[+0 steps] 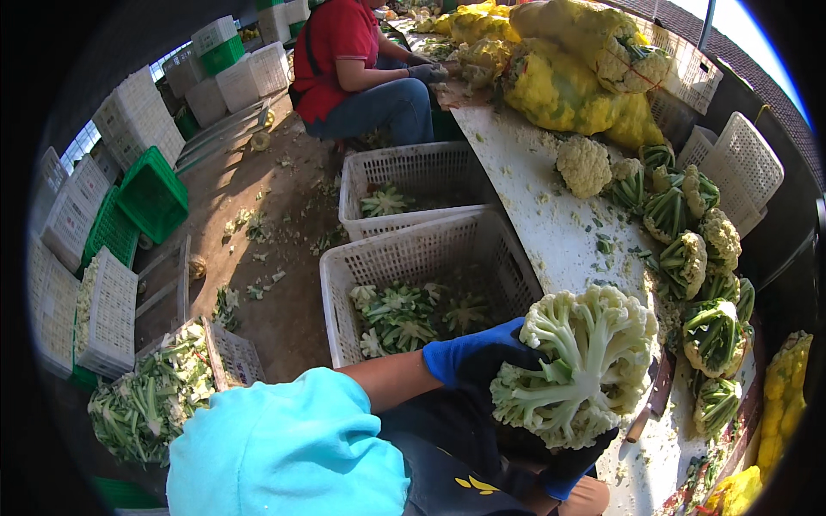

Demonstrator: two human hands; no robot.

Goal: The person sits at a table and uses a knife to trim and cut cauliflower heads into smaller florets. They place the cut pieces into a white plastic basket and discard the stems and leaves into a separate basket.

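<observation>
A large trimmed cauliflower head (pixel 590 377), its cut stem side facing up, is held between my two gloved hands. My left hand (pixel 493 355), in a blue and black glove, grips its left edge. My right hand (pixel 577 461), gloved alike, supports it from below at the lower right, its fingers partly hidden. A knife with a wooden handle (pixel 637 426) lies on the white tabletop (pixel 542 213) just right of the cauliflower. Along the table's right side sit several cauliflowers with green leaf stalks (pixel 684 264), and a bare one (pixel 583 166) lies farther up.
Two white plastic crates (pixel 332 290) with cut leaves stand left of the table. A co-worker in a red shirt (pixel 332 58) sits beyond them. Yellow net sacks (pixel 561 90) of cauliflower are piled at the table's far end. A heaped crate of trimmings (pixel 155 393) is at lower left.
</observation>
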